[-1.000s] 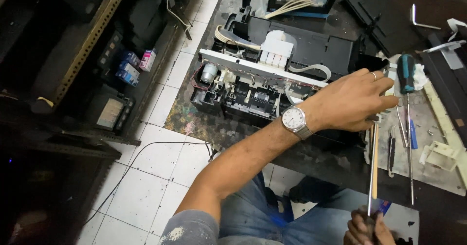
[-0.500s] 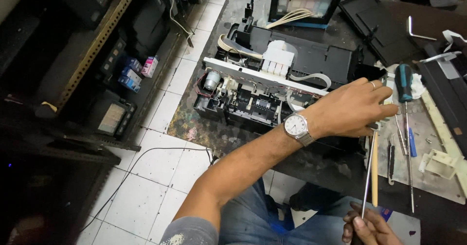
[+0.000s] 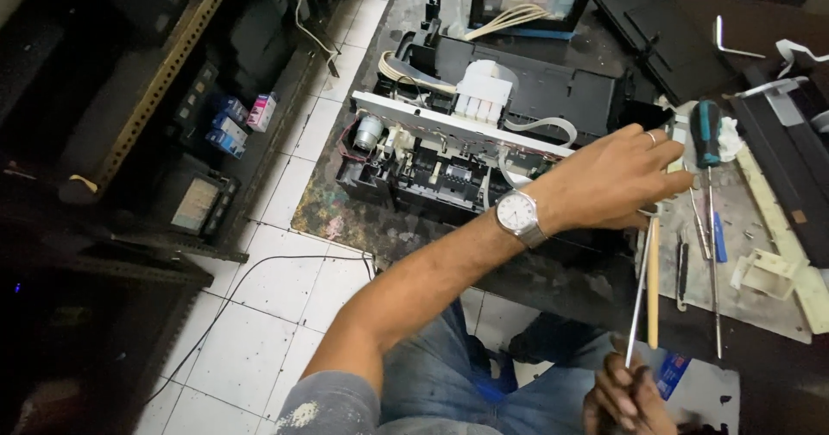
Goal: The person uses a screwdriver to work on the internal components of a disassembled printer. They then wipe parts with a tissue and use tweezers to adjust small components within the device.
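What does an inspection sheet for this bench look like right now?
Surface: dark stained worktable.
Job's things: opened printer; long thin screwdriver.
Clutter: teal-handled screwdriver, wooden stick, white plastic bracket.
Hands: left hand stretched over the printer's right edge; right hand grips the long thin screwdriver.
Cables: white ribbon cables; black cord on the floor.
Surroundings: white tiled floor, metal shelving.

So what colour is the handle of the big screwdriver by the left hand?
Teal and black screwdriver handle, clearest in the head view.

Two hands: left (image 3: pixel 617 185), right (image 3: pixel 626 396). One opened printer (image 3: pixel 484 141). One teal-handled screwdriver (image 3: pixel 706 133). One wristwatch (image 3: pixel 518 215).
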